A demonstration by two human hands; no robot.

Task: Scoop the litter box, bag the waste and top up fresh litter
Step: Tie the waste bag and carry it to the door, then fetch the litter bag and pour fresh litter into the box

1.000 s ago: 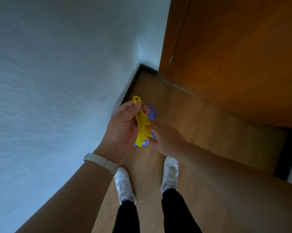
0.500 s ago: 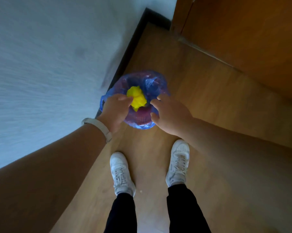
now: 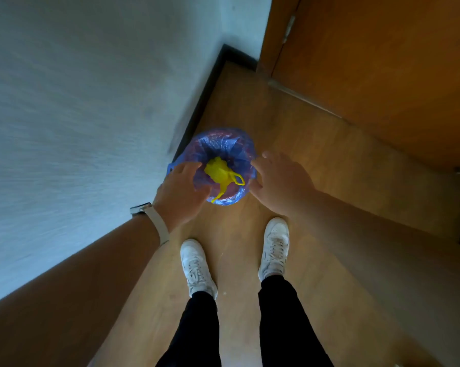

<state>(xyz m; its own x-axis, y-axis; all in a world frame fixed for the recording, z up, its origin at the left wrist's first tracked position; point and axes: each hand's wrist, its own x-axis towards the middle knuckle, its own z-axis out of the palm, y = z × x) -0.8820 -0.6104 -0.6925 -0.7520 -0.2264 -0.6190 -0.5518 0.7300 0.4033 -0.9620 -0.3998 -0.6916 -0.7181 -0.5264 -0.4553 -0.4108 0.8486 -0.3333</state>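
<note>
A small bin lined with a blue bag stands on the wooden floor in the corner, tight against the dark skirting board at the foot of the white wall, with the wooden door well apart on the far side. Inside the liner lies the knotted yellow waste bag, its loop handles splayed toward the near rim. The left hand hovers at the bin's left edge, fingers spread loosely and holding nothing, partly covering the liner's rim; a pale watch band circles its wrist. The right hand hangs just beside the right rim, open and empty. Half a second ago the left fingers were still pinched on the yellow bag as it went in and the right hand pressed on the liner's edge; now both have let go and the bag sits free in the bin. Two white trainers stand near the bin on the warm brown boards, below black trouser legs. The room is dim, and the wall is blurred by motion.
</note>
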